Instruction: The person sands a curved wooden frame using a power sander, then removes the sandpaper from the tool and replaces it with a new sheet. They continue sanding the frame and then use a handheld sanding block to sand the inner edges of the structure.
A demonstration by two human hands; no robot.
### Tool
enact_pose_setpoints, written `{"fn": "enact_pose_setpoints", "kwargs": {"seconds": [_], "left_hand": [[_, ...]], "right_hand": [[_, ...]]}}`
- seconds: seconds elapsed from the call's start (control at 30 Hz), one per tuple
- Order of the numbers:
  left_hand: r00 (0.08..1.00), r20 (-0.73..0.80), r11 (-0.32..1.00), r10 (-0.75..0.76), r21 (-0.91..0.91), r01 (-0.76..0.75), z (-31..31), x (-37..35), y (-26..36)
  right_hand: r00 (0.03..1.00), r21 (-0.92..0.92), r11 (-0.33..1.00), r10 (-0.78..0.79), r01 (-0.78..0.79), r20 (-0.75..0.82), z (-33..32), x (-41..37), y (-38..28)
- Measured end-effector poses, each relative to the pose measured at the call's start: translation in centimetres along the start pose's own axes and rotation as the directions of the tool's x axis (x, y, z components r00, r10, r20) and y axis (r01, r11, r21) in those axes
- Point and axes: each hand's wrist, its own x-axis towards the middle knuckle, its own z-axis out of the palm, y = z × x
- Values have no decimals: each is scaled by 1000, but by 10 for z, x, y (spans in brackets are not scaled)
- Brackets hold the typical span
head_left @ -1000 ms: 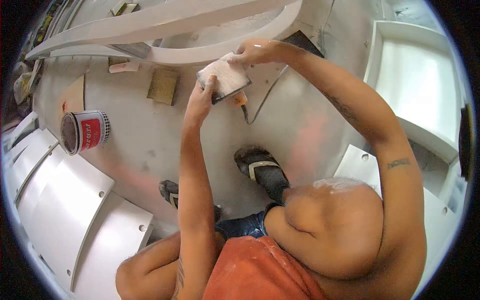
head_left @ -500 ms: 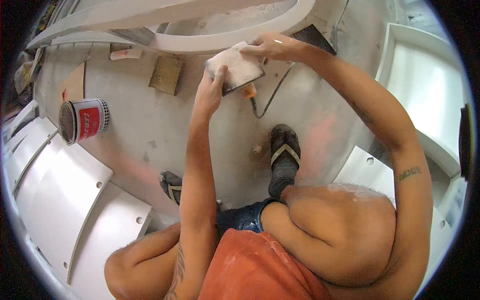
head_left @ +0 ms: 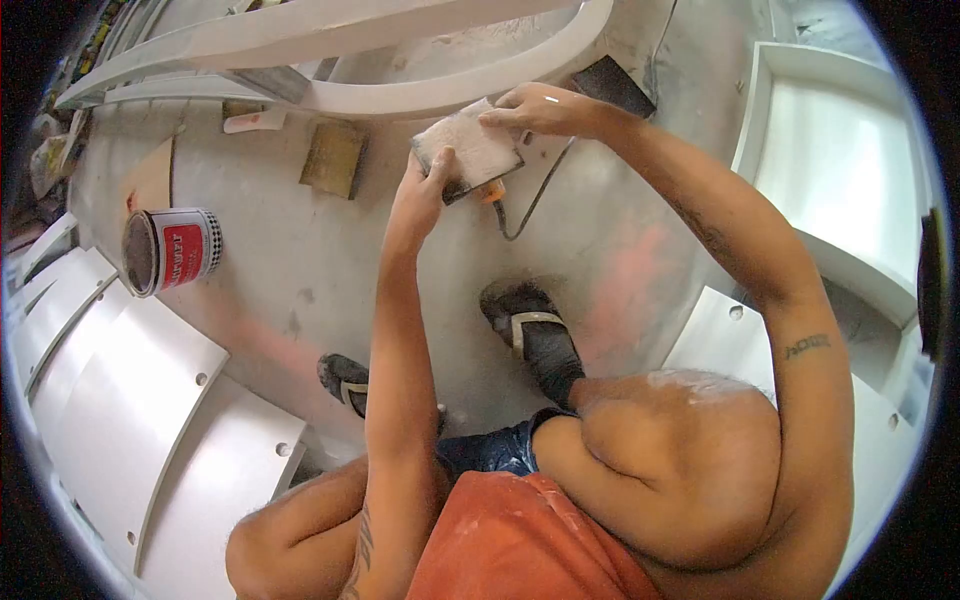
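Up near the white curved frame, an electric sander (head_left: 468,150) is held upside down between my hands. Its square pad faces up, with a pale dusty sheet on it and a dark edge below. An orange and black part shows beneath the pad, and a black cord (head_left: 535,212) loops away from it. My left hand (head_left: 425,192) is closed on the near left side, its thumb on top of the sheet. At the far right corner my right hand (head_left: 530,110) pinches the sheet's edge. The undersides of the fingers are hidden.
A white curved frame (head_left: 430,92) spans the far side. On the floor are a tin with a red label (head_left: 182,252), a brownish square pad (head_left: 333,158) and a dark square sheet (head_left: 615,85). White panels (head_left: 130,370) lie left; a white tray-like piece (head_left: 830,150) stands right.
My right foot has turned and shifted left on the floor. Both hands keep hold of the sander, with only slight movement. The view has shifted a little.
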Motion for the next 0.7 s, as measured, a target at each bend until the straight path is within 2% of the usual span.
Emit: {"fn": "enact_pose_setpoints", "kwargs": {"seconds": [0.17,0.23,0.37,0.43,0.53,0.57,0.63,0.67,0.7], "left_hand": [[996,1,992,-89,-93,89,-8,1,2],[994,18,989,-109,-98,110,-10,0,3],[997,65,996,-51,-70,55,-12,-1,8],[997,78,999,-19,-46,23,-7,-3,12],[992,128,1000,-7,-12,9,-4,1,17],[992,123,996,-20,-85,31,-1,2,11],[997,70,974,-19,-225,34,6,5,6],[1000,20,955,-18,-295,23,11,2,1],[1000,11,956,10,-295,-6,12,0,-2]], "right_hand": [[1000,6,1000,8,-8,16,-3,15,-8],[993,-96,994,53,-43,102,-8,19,-12],[994,-204,979,23,-2,102,-8,1,-19],[992,-72,995,71,-64,100,-4,-19,-13],[993,20,997,70,-72,98,-2,-32,4],[992,69,994,82,-88,92,-4,-36,4],[999,401,915,41,-45,18,1,-45,5],[998,624,780,0,-43,69,9,-37,27],[998,695,717,39,-62,49,14,-34,28]]}}
